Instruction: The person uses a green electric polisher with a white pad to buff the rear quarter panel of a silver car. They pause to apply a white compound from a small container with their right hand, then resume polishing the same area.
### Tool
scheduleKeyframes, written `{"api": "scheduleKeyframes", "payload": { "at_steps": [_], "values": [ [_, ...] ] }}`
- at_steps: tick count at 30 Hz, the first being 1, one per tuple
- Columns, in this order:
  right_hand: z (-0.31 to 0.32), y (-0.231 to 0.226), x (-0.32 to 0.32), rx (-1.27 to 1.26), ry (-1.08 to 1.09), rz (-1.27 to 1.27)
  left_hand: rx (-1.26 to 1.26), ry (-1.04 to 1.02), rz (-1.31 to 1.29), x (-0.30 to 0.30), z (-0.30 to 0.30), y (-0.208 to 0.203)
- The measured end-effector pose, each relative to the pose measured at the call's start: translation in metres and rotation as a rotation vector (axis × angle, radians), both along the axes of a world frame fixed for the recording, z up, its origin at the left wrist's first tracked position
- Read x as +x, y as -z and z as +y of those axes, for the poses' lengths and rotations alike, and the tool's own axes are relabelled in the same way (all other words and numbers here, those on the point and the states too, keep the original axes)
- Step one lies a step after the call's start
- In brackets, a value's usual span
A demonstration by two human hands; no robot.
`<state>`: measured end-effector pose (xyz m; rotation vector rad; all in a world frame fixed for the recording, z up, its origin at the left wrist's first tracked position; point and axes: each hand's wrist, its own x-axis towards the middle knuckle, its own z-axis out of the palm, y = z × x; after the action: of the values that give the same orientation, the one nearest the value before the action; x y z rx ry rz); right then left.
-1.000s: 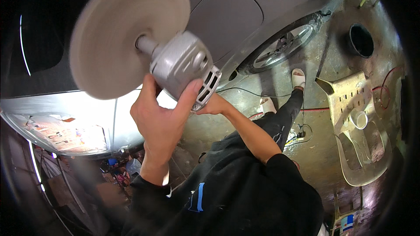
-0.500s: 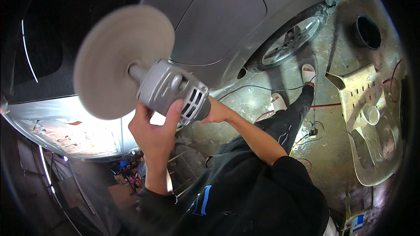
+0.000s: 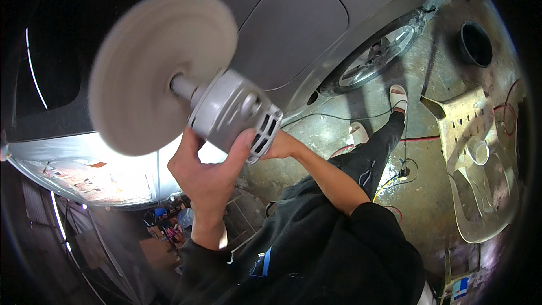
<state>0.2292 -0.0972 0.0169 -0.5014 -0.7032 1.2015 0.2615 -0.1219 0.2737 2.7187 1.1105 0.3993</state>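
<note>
My two hands hold a grey electric polisher [image 3: 226, 114] in front of a car. Its large round off-white pad [image 3: 141, 73] is on the far left end of a short spindle and is blurred as if spinning. My left hand [image 3: 208, 172] is wrapped round the metal head from below, thumb by the vent slots. Behind the vents, my right hand [image 3: 282, 146] grips the rear of the tool, its fingers mostly hidden. Beyond the pad is the grey car side panel [image 3: 307, 28] with a rounded flap outline. Whether pad and car touch, I cannot tell.
A car wheel [image 3: 375, 56] is at the upper right. A thin dark cable [image 3: 339, 114] and a red hose [image 3: 420, 138] cross the floor by my feet. To the right are a worn plastic chair [image 3: 460, 113] with a round cup [image 3: 478, 151] on it, and a dark bucket [image 3: 476, 44].
The polisher has shifted slightly to the right, and its pad looks larger. Both hands have moved with it and keep their hold.
</note>
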Motion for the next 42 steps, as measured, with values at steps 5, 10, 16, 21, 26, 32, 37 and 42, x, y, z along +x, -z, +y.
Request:
{"api": "scheduleKeyframes", "payload": {
  "at_steps": [5,10,16,21,26,32,37,42],
  "values": [
    [-0.022,-0.023,0.058,-0.041,0.045,0.118,-0.014,0.121,-0.005,0.058,-0.009,-0.002],
    [-0.028,-0.03,0.073,-0.037,0.081,0.18,-0.021,0.191,-0.028,0.078,-0.011,-0.004],
    [-0.017,-0.01,0.036,-0.039,0.056,0.113,-0.061,0.049,0.018,0.048,-0.01,-0.005],
    [-0.015,0.005,-0.004,-0.023,-0.025,0.042,-0.056,-0.063,-0.058,-0.015,0.003,0.008],
    [-0.032,0.015,-0.013,-0.005,-0.061,-0.004,-0.165,-0.218,-0.289,-0.077,0.005,0.026],
    [-0.096,0.034,0.055,-0.271,0.148,-0.617,-0.296,-0.29,-0.659,-0.14,0.024,0.098],
    [-0.13,0.021,0.128,-0.352,0.292,-0.61,-0.373,-0.116,-0.613,-0.055,0.018,0.106],
    [-0.139,0.023,0.173,-0.357,0.453,-0.541,-0.519,0.086,-0.548,0.026,0.017,0.087]
  ]
}}
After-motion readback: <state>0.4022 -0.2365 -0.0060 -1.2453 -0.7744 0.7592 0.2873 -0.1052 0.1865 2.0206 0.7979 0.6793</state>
